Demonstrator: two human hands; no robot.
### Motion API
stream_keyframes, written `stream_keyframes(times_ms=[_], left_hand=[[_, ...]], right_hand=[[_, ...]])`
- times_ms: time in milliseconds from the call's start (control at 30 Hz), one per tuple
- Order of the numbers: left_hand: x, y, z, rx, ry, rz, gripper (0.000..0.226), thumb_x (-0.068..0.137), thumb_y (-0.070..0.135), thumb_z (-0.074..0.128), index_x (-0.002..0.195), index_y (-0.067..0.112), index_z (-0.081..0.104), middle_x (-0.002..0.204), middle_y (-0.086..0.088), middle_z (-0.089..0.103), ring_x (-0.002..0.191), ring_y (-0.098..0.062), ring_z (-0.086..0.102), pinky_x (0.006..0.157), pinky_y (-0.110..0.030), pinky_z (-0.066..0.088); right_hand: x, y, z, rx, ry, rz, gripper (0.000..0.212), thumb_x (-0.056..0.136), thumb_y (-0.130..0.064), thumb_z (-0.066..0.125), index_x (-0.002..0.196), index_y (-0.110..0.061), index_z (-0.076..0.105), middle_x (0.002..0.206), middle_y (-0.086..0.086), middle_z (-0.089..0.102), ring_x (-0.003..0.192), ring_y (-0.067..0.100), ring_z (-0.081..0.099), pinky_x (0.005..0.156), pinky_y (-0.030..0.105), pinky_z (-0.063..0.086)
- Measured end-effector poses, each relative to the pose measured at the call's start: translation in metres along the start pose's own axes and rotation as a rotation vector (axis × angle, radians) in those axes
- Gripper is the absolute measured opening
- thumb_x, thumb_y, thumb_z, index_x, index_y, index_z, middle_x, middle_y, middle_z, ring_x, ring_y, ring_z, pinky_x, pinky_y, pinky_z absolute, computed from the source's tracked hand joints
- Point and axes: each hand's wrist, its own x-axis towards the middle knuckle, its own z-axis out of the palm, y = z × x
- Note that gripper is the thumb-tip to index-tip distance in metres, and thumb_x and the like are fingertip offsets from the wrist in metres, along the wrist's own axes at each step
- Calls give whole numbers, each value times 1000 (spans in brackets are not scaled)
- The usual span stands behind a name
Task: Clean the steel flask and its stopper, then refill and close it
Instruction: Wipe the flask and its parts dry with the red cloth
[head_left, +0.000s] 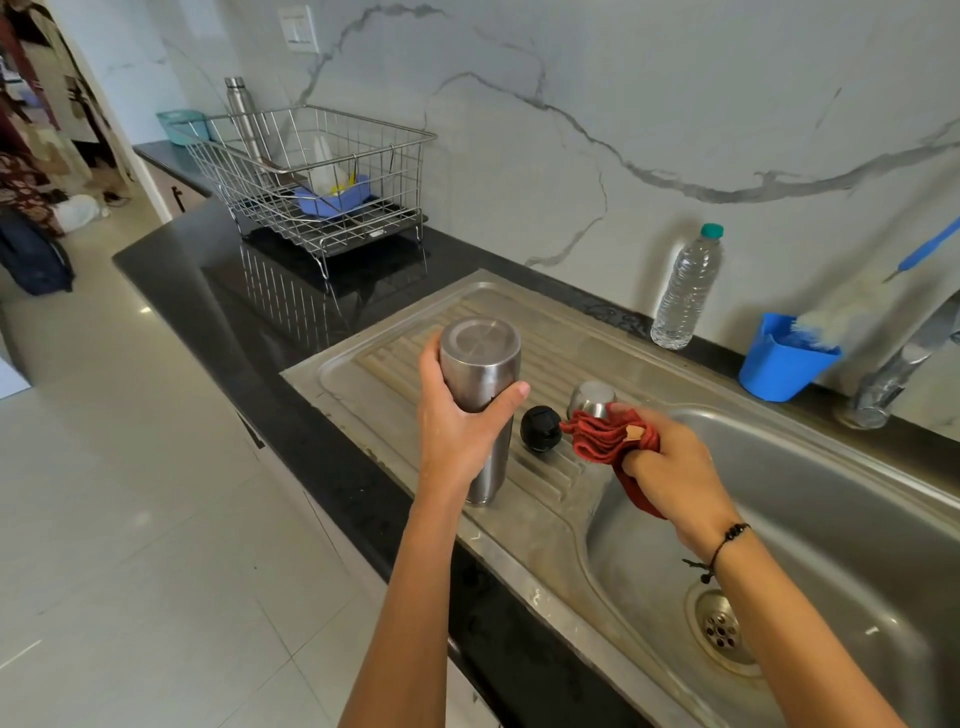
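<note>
Head view: the steel flask (480, 400) stands inverted, base up, mouth down on the ribbed drainboard (545, 332) at the centre of the frame. The left hand (457, 421) grips its barrel, fingers curled behind and thumb across the front. At 3 o'clock from the flask, just beside it, sits the black stopper (541, 428), rounded and matt, detached. Beyond that, at 2 o'clock, a small steel cup lid (592, 397) rests upside down. The right hand (670, 467) clutches a bunched red cloth (605, 434), fingers closed round the folds, the cloth touching the cup lid. Judgement: washing appears finished and the drying or wiping stage is in hand; refilling and closing remain, since the flask is open and inverted. Whether the inside is dry cannot be told. Materials: flask brushed stainless, cylindrical, smooth; the cloth soft, woven, crumpled; the sink basin (831, 519) dull steel, with water marks. A clear, ridged plastic water bottle (685, 291) with a teal cap stands at 1 o'clock by the wall, a likely refill source.
</note>
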Motion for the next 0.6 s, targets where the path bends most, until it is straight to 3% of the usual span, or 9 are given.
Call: stream_keyframes(times_ms=[100,233,400,500,600], left_hand=[[1,-2,-3,31,-12,12,89,71,24,83,139,31,27,130,10,47,118,-6,49,97,-29,45],[1,0,-5,63,-31,27,93,72,25,82,143,28,23,134,9,44,121,-8,47,102,-34,44],[-2,0,-12,114,-30,101,95,71,31,82,143,31,20,140,10,35,128,-6,39,108,-36,39],[-2,11,-10,262,114,322,90,67,51,71,141,28,23,141,8,30,134,-9,30,113,-41,31],[-3,33,5,344,267,651,74,74,44,67,134,16,34,136,-12,39,129,-23,37,110,-43,34]], right_hand=[[-1,0,1,6,-11,5,53,81,11,44,109,-29,63,94,1,65,78,8,55,65,14,42],[-4,0,3,-2,-12,7,53,82,10,44,116,-27,62,99,-1,64,93,13,54,76,21,38],[-7,0,2,7,-16,3,48,83,10,45,109,-28,62,86,-6,60,77,3,51,64,11,36],[-7,0,2,25,-1,20,49,83,10,46,111,-27,62,92,-6,61,92,13,54,76,21,40],[-6,1,2,44,33,38,51,83,9,46,119,-23,61,108,-1,63,108,17,53,93,28,41]])
